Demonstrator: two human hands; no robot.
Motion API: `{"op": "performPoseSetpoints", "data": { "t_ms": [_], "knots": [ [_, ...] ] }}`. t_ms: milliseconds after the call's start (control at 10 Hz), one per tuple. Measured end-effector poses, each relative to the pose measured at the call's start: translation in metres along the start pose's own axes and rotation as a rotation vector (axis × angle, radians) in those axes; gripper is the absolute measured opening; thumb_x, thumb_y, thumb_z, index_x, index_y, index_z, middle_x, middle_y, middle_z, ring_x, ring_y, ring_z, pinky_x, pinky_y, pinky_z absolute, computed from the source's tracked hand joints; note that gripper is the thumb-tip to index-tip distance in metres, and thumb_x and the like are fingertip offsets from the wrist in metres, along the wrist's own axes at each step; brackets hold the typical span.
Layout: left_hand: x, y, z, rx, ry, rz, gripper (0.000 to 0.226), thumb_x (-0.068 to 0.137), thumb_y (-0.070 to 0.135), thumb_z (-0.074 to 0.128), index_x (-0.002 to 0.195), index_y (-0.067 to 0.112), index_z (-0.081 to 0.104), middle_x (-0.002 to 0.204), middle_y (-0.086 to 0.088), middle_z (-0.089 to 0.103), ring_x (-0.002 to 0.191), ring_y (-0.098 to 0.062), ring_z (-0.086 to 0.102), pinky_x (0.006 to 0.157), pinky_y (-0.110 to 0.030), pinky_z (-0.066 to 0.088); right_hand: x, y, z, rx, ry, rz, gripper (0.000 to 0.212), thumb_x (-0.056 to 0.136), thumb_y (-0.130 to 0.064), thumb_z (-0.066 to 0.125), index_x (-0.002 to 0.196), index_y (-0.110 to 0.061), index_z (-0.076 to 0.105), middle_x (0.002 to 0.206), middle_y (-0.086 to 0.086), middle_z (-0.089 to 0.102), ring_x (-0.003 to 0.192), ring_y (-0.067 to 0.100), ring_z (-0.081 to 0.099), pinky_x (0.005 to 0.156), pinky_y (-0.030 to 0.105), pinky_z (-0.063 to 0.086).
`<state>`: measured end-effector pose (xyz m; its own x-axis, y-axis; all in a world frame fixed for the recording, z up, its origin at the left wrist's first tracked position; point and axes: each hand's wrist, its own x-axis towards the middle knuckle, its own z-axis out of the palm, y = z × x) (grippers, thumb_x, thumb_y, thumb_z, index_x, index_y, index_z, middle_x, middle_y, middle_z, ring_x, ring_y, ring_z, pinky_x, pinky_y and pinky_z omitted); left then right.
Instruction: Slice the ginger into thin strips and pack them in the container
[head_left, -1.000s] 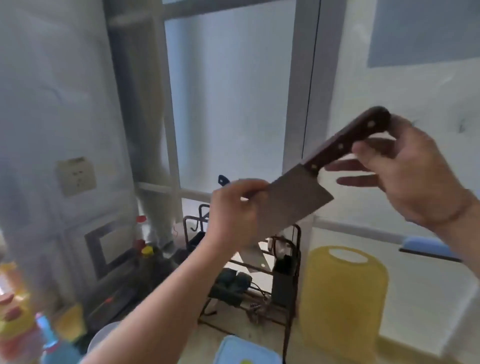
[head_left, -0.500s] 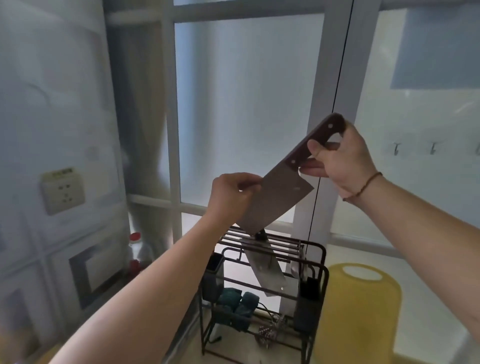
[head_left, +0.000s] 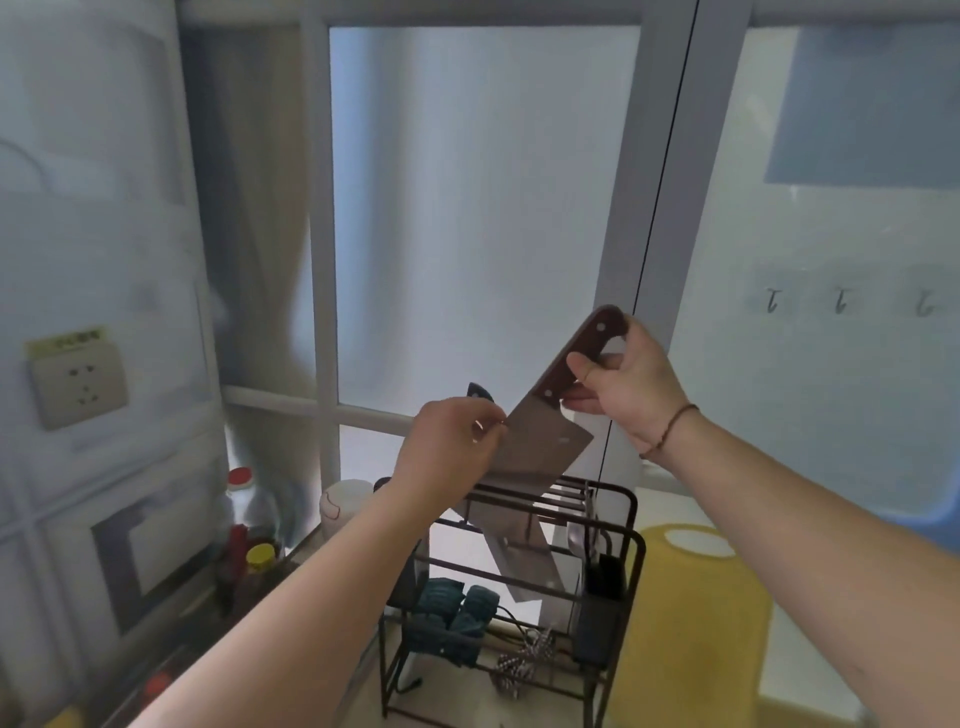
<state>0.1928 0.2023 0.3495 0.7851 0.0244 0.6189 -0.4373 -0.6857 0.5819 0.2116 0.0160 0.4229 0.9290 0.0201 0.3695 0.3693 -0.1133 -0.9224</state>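
Head view: steel cleaver (head_left: 545, 447), dark riveted wooden handle, between both hands.

Cleaver (head_left: 540, 441): grey steel blade, dark red-brown handle with pale rivets. Rack (head_left: 613, 525): black wire. Board (head_left: 691, 623): plain yellow. Sponges (head_left: 457, 605) in rack: dark teal. Bottles left: one red cap (head_left: 240, 477), one yellow cap (head_left: 260, 555). Socket (head_left: 78, 384): beige, yellow-green label on top. Wrist cord (head_left: 670, 431): brown. Window frames: pale grey, frosted panes.

Cleaver (head_left: 540, 447) blade edge behind left hand (head_left: 447, 452) — yellow cutting board (head_left: 691, 623) cut off below.
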Motion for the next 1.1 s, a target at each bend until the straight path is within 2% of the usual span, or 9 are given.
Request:
{"op": "performPoseSetpoints", "data": {
  "t_ms": [100, 300, 400, 500, 600, 800, 900, 1000, 1100],
  "knots": [
    [-0.009, -0.005, 0.004, 0.055, -0.034, -0.016, 0.016, 0.093, 0.027, 0.067, 0.107, 0.025, 0.075, 0.093, 0.013, 0.072, 0.083, -0.004, 0.063, 0.082, -0.03, 0.055, -0.009, 0.016, 0.011, -0.039, -0.01, 0.049, 0.048, 0.092, -0.003, 0.062, 0.13, -0.02, 0.04, 0.099, 0.017, 0.069, 0.08, 0.027, 0.073, 0.07, 0.039, 0.062],
    [-0.019, -0.013, 0.015, 0.087, -0.031, -0.067, 0.03, 0.093, 0.034, 0.066, 0.123, 0.027, 0.066, 0.091, 0.017, 0.068, 0.084, -0.005, 0.064, 0.084, -0.035, 0.057, -0.015, 0.043, 0.034, -0.107, -0.035, 0.119, 0.048, 0.092, -0.007, 0.063, 0.131, -0.022, 0.04, 0.102, 0.014, 0.069, 0.081, 0.026, 0.073, 0.073, 0.042, 0.062],
    [-0.024, -0.018, 0.019, 0.113, -0.007, -0.079, 0.021, 0.093, 0.038, 0.065, 0.111, 0.028, 0.071, 0.092, 0.014, 0.071, 0.085, -0.006, 0.064, 0.083, -0.034, 0.055, -0.016, 0.051, 0.039, -0.11, -0.034, 0.123, 0.041, 0.091, -0.008, 0.065, 0.121, -0.024, 0.044, 0.097, 0.013, 0.07, 0.082, 0.027, 0.073, 0.074, 0.044, 0.062],
    [-0.028, -0.022, 0.023, 0.124, 0.006, -0.089, 0.018, 0.095, 0.039, 0.063, 0.104, 0.027, 0.074, 0.096, 0.014, 0.072, 0.089, -0.006, 0.061, 0.079, -0.027, 0.05, -0.021, 0.059, 0.042, -0.203, -0.039, 0.096, 0.034, 0.088, -0.015, 0.069, 0.109, -0.031, 0.046, 0.094, 0.008, 0.071, 0.084, 0.023, 0.071, 0.074, 0.036, 0.059],
    [-0.03, -0.025, 0.026, 0.11, 0.011, -0.082, 0.016, 0.094, 0.039, 0.064, 0.101, 0.03, 0.075, 0.094, 0.015, 0.073, 0.091, -0.008, 0.062, 0.082, -0.031, 0.052, -0.026, 0.063, 0.044, -0.309, -0.058, 0.053, 0.028, 0.088, -0.023, 0.07, 0.107, -0.029, 0.05, 0.094, 0.0, 0.07, 0.086, 0.014, 0.066, 0.064, 0.017, 0.044],
    [-0.032, -0.029, 0.03, 0.136, 0.102, -0.01, 0.013, 0.09, 0.036, 0.071, 0.096, 0.027, 0.076, 0.087, 0.015, 0.072, 0.09, -0.014, 0.061, 0.09, -0.044, 0.047, -0.023, 0.064, 0.045, -0.344, -0.106, 0.061, 0.026, 0.088, -0.027, 0.07, 0.105, -0.028, 0.05, 0.1, 0.001, 0.069, 0.091, 0.017, 0.066, 0.068, 0.02, 0.045],
    [-0.033, -0.029, 0.03, 0.101, 0.129, -0.019, 0.015, 0.088, 0.034, 0.073, 0.099, 0.023, 0.075, 0.09, 0.013, 0.073, 0.091, -0.016, 0.062, 0.091, -0.045, 0.047, -0.022, 0.063, 0.044, -0.349, -0.112, 0.068, 0.029, 0.087, -0.027, 0.071, 0.106, -0.025, 0.05, 0.1, 0.001, 0.068, 0.09, 0.016, 0.065, 0.064, 0.016, 0.041],
    [-0.034, -0.028, 0.029, 0.078, 0.117, -0.011, 0.015, 0.089, 0.033, 0.072, 0.1, 0.023, 0.075, 0.092, 0.013, 0.073, 0.093, -0.016, 0.061, 0.092, -0.046, 0.047, -0.024, 0.062, 0.043, -0.366, -0.13, 0.066, 0.033, 0.085, -0.028, 0.073, 0.108, -0.026, 0.05, 0.099, -0.002, 0.067, 0.088, 0.013, 0.063, 0.067, 0.016, 0.043],
    [-0.035, -0.03, 0.029, 0.082, 0.14, -0.047, 0.023, 0.091, 0.037, 0.07, 0.11, 0.025, 0.073, 0.104, 0.011, 0.072, 0.104, -0.015, 0.059, 0.097, -0.045, 0.046, -0.026, 0.059, 0.039, -0.387, -0.091, 0.044, 0.035, 0.084, -0.033, 0.074, 0.111, -0.026, 0.051, 0.098, -0.006, 0.067, 0.086, 0.006, 0.062, 0.073, 0.017, 0.048]
  ]
}}
